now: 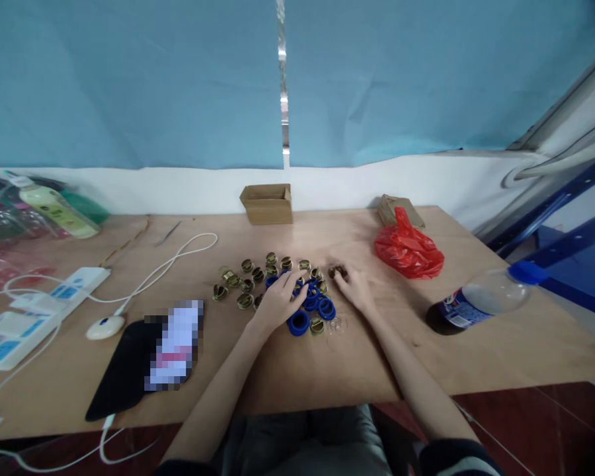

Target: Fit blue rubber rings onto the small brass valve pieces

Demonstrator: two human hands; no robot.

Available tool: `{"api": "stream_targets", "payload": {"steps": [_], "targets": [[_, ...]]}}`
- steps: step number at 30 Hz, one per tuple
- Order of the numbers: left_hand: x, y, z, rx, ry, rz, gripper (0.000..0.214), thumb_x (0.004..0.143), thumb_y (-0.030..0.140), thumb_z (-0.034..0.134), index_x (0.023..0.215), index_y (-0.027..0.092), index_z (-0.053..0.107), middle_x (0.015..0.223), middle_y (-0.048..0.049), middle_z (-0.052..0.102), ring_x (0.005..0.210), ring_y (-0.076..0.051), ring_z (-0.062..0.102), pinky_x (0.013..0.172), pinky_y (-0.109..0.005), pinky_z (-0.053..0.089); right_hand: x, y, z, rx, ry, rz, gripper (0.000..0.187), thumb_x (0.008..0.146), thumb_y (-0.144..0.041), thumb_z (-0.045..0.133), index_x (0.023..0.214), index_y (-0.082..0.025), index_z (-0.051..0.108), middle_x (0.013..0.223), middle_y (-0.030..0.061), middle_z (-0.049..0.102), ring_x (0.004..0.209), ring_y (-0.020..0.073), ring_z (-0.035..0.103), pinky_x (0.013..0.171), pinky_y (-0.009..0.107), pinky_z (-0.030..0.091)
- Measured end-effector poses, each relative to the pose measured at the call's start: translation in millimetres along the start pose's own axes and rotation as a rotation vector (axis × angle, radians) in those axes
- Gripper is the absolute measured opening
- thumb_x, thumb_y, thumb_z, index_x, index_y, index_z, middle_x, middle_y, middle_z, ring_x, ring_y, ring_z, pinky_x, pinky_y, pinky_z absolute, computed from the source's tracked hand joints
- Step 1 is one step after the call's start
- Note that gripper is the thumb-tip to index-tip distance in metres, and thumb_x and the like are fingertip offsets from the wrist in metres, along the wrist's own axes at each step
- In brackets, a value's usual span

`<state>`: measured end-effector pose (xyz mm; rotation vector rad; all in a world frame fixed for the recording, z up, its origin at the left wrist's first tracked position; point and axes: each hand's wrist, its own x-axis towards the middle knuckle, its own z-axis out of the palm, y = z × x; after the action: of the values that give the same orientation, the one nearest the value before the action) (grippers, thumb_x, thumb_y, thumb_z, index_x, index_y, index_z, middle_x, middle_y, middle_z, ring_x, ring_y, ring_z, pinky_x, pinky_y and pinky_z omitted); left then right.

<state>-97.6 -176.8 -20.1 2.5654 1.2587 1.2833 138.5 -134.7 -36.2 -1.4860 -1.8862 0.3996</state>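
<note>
My left hand (280, 301) lies over the left part of a pile of blue rings (298, 322), its fingers stretched forward and its thumb apart from them. Whether its fingertips touch a ring is hard to make out. Right of the pile, my right hand (354, 288) has its fingers closed on a small dark brass-coloured round fitting (336, 271). Many similar round brass-coloured fittings (248, 266) are spread behind and to the left of the rings. One more fitting (317, 326) sits at the pile's front, beside some thin clear rings (338, 325).
A small open cardboard box (268, 205) stands by the wall. To the right are a red plastic bag (409, 251) and a tilted-looking cola bottle (480, 297). On the left lie a phone (176, 347), a black pad (119, 370), a white mouse (105, 327) and a power strip (44, 317) with cables.
</note>
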Motion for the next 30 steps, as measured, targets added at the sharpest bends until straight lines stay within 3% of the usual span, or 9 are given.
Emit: {"api": "stream_targets", "payload": {"steps": [9, 14, 21, 25, 30], "targets": [[0, -1, 0.0, -0.013, -0.043, -0.011, 0.027, 0.098, 0.021, 0.052, 0.124, 0.018, 0.056, 0.114, -0.0109, 0.07, 0.109, -0.023, 0.068, 0.098, -0.038, 0.056, 3, 9, -1, -0.25, 0.007, -0.013, 0.035, 0.102, -0.029, 0.038, 0.113, -0.017, 0.069, 0.116, 0.0132, 0.072, 0.108, 0.0261, 0.065, 0.099, 0.04, 0.045], [0, -3, 0.7, 0.013, -0.047, -0.01, 0.023, 0.098, 0.021, 0.051, 0.119, 0.018, 0.058, 0.111, -0.0106, 0.071, 0.104, -0.022, 0.069, 0.094, -0.038, 0.057, 0, 3, 1, -0.206, -0.071, -0.128, 0.04, 0.105, -0.031, 0.034, 0.13, -0.016, 0.061, 0.129, 0.0138, 0.068, 0.12, 0.0252, 0.061, 0.106, 0.042, 0.043], [1, -5, -0.3, 0.023, -0.059, -0.014, 0.017, 0.099, 0.021, 0.05, 0.113, 0.018, 0.059, 0.104, -0.0087, 0.071, 0.098, -0.021, 0.07, 0.091, -0.035, 0.056, -5, -8, 10, -0.098, -0.183, -0.304, 0.043, 0.107, -0.036, 0.032, 0.136, -0.02, 0.059, 0.135, 0.0114, 0.064, 0.129, 0.0219, 0.056, 0.111, 0.043, 0.043], [5, -8, -11.6, 0.031, -0.067, -0.041, 0.017, 0.099, 0.021, 0.048, 0.11, 0.019, 0.061, 0.101, -0.008, 0.072, 0.094, -0.021, 0.07, 0.088, -0.035, 0.057, -9, -14, 9, -0.061, -0.185, -0.331, 0.046, 0.106, -0.042, 0.035, 0.141, -0.019, 0.054, 0.141, 0.013, 0.06, 0.133, 0.0242, 0.052, 0.115, 0.046, 0.04], [-5, -14, -43.6, 0.087, -0.107, -0.189, 0.025, 0.102, 0.023, 0.037, 0.112, 0.019, 0.061, 0.108, -0.0096, 0.07, 0.102, -0.024, 0.068, 0.093, -0.04, 0.055, -16, -22, 2, -0.11, -0.224, -0.338, 0.052, 0.104, -0.046, 0.041, 0.149, -0.019, 0.046, 0.148, 0.0142, 0.052, 0.139, 0.0274, 0.046, 0.117, 0.05, 0.038]]}}
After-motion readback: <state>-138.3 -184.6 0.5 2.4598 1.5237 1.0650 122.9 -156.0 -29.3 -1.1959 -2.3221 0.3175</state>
